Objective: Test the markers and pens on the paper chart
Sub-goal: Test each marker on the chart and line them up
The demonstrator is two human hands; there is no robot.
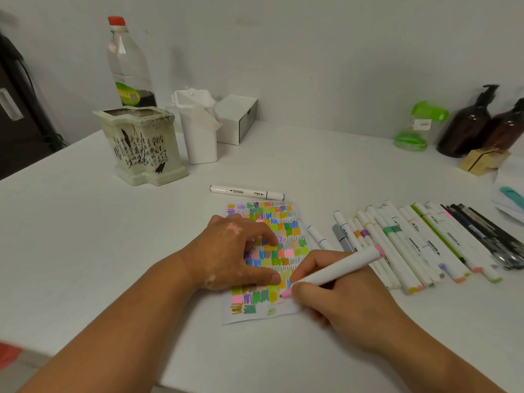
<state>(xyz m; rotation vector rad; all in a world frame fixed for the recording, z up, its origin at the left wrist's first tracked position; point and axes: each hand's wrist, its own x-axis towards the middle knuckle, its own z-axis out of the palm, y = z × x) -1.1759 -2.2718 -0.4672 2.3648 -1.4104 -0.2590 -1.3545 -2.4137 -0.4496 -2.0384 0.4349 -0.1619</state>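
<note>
**Two hands working the last row of the swatch sheet**

Both hands are busy on the paper chart (292, 219). The right hand (337, 296) is gripping a white pink-tipped marker (337, 269), its fingers clamped around the barrel low down in a writing hold, so the pink nib is touching the sheet just left of the knuckles, in the sparse bottom rows where blank space remains. The barrel is slanting up and away to the right, which is probably keeping the chisel tip flat for a broad stroke.

The left hand (229, 256) is lying palm down on the chart, fingers spread apart and gripping nothing; thumb and forefinger are pressing the paper on either side of the working spot, seemingly pinning the light sheet against the drag of the nib.

Beyond the right hand, a row of markers and pens (425, 245) is lying side by side within easy reach, likely waiting their turn or already tested; I cannot tell which. One capped marker (246, 192) is resting apart, just past the chart's far edge, ahead of the left hand's fingertips.

Most cells are already coloured, so the chart is looking nearly full.
</note>
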